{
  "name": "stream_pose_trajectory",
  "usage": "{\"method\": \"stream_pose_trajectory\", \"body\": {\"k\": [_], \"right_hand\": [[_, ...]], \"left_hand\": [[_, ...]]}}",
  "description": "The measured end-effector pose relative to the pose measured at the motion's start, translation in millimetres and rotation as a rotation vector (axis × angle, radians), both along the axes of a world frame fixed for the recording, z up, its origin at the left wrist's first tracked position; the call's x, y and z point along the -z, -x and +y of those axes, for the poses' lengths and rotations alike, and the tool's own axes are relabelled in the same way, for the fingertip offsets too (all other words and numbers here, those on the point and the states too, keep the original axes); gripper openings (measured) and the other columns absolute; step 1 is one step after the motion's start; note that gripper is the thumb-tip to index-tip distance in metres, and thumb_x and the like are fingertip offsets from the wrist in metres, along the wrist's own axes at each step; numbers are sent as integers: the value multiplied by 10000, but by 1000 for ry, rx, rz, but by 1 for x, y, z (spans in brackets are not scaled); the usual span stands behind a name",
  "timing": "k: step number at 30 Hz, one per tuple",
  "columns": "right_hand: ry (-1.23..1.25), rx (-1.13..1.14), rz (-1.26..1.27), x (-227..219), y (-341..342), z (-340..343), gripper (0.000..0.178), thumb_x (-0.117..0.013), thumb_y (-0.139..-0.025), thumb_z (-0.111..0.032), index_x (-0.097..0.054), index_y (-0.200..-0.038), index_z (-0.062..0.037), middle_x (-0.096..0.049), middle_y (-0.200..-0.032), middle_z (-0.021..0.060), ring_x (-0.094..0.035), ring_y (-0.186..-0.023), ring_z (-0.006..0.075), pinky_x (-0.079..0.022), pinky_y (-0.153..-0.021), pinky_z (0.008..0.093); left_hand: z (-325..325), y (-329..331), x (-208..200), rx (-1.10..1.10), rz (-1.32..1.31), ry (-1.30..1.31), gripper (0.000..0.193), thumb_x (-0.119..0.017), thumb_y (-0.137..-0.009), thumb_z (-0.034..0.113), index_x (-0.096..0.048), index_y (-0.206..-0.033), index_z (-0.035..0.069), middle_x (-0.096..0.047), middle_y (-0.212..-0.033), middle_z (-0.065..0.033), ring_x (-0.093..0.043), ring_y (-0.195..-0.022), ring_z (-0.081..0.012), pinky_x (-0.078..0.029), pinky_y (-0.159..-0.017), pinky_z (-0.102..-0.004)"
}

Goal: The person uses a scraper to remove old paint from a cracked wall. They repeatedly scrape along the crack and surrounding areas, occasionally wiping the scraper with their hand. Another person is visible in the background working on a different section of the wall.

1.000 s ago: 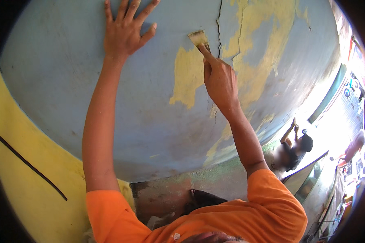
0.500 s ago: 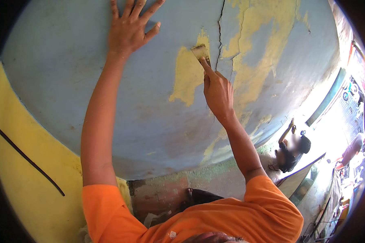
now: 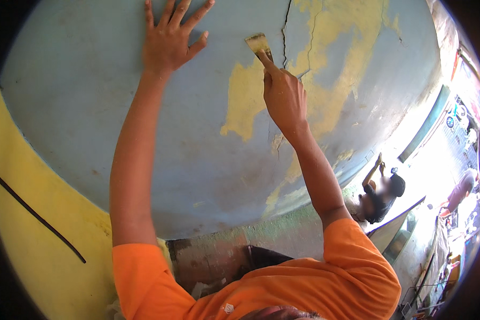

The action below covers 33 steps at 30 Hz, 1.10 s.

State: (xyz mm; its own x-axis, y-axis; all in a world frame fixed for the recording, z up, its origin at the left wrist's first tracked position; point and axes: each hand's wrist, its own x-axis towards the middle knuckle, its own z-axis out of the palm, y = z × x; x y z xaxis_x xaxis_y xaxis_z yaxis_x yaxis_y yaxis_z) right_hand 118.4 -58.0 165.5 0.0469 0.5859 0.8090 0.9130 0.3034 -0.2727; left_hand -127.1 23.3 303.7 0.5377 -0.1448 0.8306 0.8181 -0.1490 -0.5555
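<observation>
In front of me stands a blue-grey painted wall (image 3: 208,170) with yellow patches where the blue coat is gone. My left hand (image 3: 168,45) lies flat on its upper left part, fingers spread, holding nothing. My right hand (image 3: 285,98) grips a scraper (image 3: 259,45), index finger stretched along the tool. The scraper's broad blade is against or very close to the blue paint, just above a yellow patch (image 3: 242,101). Right of the blade runs a dark jagged crack (image 3: 284,40). The scraper's handle is mostly hidden in my right hand.
A yellow wall (image 3: 42,213) with a black cable (image 3: 37,213) adjoins on the left. Below is a reddish-grey floor (image 3: 213,258). At the right a person in dark clothes (image 3: 381,202) has raised arms; another person (image 3: 458,192) is farther off, beside a bright opening.
My right hand and the scraper have moved up the wall and slightly left, from within the yellow patch to above it. My left hand stays in place.
</observation>
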Motion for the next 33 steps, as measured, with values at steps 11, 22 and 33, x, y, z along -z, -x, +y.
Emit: {"method": "stream_pose_trajectory", "body": {"k": [11,22,33], "right_hand": [[-72,3,55,-5,6,-2,473,-557,-1035,-77,-586,-1486,-220,-609,-724,159,-579,-606,300,-489,-626,445],[12,26,90,-2,-4,8,446,-549,-1052,-106,-594,-1482,-214,-572,-672,167,-543,-562,278,-473,-595,434],[-204,-43,99,-91,-2,50,404,-516,-1038,-132,-617,-1426,-180,-687,-784,200,-670,-726,403,-521,-656,501]], "left_hand": [[13,6,1,2,-11,28,619,-465,-1009,543,-296,-1603,500,-251,-1715,80,-238,-1580,-224,-149,-1246,-683],[6,0,-4,-217,1,123,719,-362,-978,678,-439,-1582,297,-288,-1698,-87,-229,-1572,-368,-110,-1221,-750],[10,10,-7,-129,1,124,613,-639,-931,479,-565,-1474,203,-469,-1573,-150,-402,-1495,-354,-311,-1193,-698]]}}
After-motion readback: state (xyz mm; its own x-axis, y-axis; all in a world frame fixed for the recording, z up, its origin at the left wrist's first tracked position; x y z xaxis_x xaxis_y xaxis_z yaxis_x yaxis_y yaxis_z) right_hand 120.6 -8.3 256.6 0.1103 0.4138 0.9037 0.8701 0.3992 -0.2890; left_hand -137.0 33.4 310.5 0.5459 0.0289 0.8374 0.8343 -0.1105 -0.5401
